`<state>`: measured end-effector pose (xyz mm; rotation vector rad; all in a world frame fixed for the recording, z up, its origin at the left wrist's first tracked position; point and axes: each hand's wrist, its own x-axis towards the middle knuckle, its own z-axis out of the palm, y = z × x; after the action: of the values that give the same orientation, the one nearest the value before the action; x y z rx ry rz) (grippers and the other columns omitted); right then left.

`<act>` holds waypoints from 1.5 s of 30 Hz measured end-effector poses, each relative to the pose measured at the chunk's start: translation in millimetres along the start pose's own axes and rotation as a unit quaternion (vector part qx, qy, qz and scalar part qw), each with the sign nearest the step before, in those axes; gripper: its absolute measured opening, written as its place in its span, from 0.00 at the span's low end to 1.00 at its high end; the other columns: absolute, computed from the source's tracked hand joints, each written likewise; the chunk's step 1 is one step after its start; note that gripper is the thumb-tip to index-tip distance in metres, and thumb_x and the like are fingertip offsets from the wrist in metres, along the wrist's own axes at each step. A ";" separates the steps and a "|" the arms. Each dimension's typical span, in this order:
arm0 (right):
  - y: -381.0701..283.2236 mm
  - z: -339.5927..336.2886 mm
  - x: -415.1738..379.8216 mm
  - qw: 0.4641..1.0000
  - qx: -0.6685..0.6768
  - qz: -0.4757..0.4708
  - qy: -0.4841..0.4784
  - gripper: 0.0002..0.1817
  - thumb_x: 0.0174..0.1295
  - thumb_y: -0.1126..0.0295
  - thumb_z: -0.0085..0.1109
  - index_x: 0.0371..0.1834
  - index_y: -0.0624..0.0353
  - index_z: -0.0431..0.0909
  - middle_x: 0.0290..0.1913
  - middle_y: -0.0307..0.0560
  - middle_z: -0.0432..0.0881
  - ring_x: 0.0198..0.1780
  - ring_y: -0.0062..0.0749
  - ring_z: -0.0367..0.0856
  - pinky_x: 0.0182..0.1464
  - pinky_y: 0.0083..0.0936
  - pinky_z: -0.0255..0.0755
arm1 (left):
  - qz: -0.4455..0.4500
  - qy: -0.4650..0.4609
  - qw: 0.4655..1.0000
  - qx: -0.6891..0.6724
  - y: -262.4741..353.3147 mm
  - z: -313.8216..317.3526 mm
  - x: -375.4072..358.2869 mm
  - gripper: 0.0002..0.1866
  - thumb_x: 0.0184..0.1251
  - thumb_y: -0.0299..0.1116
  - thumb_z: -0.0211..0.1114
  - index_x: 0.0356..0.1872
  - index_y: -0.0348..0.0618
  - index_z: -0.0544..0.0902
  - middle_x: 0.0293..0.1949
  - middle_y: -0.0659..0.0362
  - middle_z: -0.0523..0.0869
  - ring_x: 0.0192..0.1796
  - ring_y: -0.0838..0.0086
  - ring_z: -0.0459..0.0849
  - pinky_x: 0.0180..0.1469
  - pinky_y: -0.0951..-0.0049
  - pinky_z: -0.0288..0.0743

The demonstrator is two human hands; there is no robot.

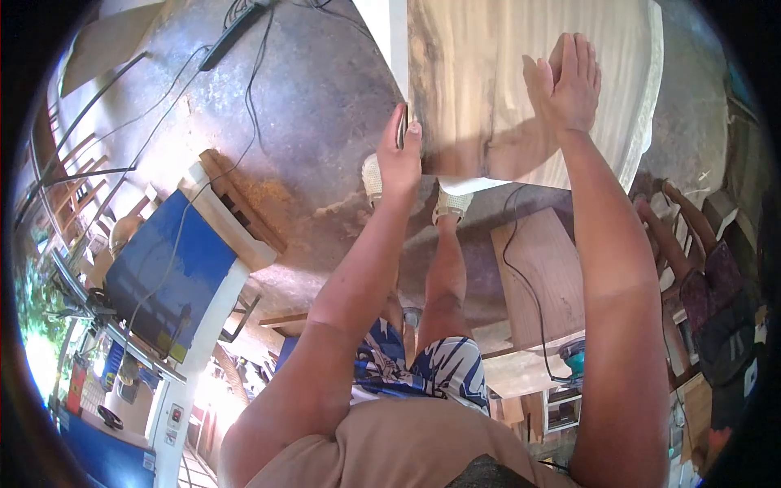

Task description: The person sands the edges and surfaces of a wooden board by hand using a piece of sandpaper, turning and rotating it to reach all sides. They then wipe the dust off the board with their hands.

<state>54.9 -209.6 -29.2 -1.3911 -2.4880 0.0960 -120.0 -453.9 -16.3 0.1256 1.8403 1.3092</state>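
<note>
The wooden board sits in front of the person, open right hand flat over it, left hand curled at its edge (gripping? I can't tell). Steadying that edge should help.

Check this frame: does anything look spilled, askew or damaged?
Yes: orange-brown dust, probably unswept sawdust, lies scattered on the floor near the blue-topped table, and loose black cables trail untidily nearby. Dark streaks on the wooden board look like natural grain; I see no clear damage.
</note>
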 end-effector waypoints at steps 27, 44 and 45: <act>-0.5 2.5 -3.8 1.000 0.015 -0.004 0.001 0.39 0.70 0.40 0.48 0.77 0.52 0.62 0.79 0.48 0.63 0.80 0.48 0.57 0.80 0.49 0.50 | -0.042 0.030 0.998 -0.022 -3.2 -0.8 7.7 0.29 0.73 0.35 0.64 0.71 0.33 0.72 0.67 0.45 0.79 0.70 0.63 0.75 0.72 0.66 0.65; -3.9 -3.6 -1.9 1.000 0.000 0.004 -0.015 0.39 0.69 0.44 0.53 0.77 0.55 0.63 0.78 0.53 0.64 0.79 0.53 0.58 0.79 0.53 0.51 | 0.282 -0.088 0.901 0.317 27.2 13.1 23.3 0.33 0.77 0.29 0.50 0.78 0.27 0.52 0.79 0.34 0.51 0.82 0.44 0.48 0.82 0.57 0.47; -3.9 -3.9 -0.1 1.000 -0.001 0.006 -0.012 0.39 0.69 0.44 0.53 0.77 0.55 0.63 0.78 0.53 0.64 0.79 0.53 0.58 0.79 0.53 0.51 | 0.327 -0.084 0.874 0.351 35.0 21.3 40.1 0.34 0.74 0.24 0.52 0.78 0.26 0.51 0.79 0.33 0.51 0.82 0.39 0.47 0.82 0.55 0.48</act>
<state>52.8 -212.1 -24.8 -1.4130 -2.5007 0.1130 -144.0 -402.0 -12.8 1.3038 2.1145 0.9130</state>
